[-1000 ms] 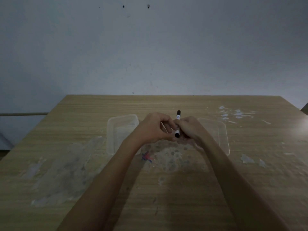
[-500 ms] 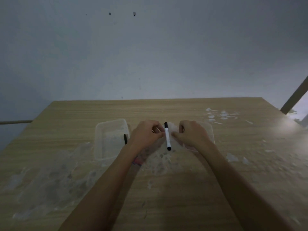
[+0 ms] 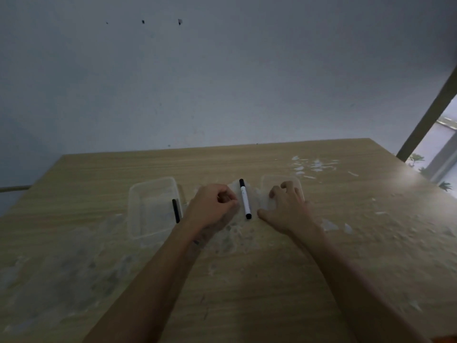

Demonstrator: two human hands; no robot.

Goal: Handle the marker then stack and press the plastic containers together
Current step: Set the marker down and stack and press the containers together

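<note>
Markers number two: white one (image 3: 245, 199) on the table (image 3: 321, 256), black one (image 3: 175, 210) by the left container (image 3: 150, 206). Two containers. Left hand (image 3: 212, 206) curled empty; right hand (image 3: 284, 206) spread on the right container (image 3: 279, 180).

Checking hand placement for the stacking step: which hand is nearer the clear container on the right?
Right. The right hand rests over the right container, fingers on it. The left hand sits beyond the marker, apart from it.

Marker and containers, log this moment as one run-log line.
marker: lying on table, released | left hand: curled beside it | right hand: on right container | left container: apart, unstacked
</note>
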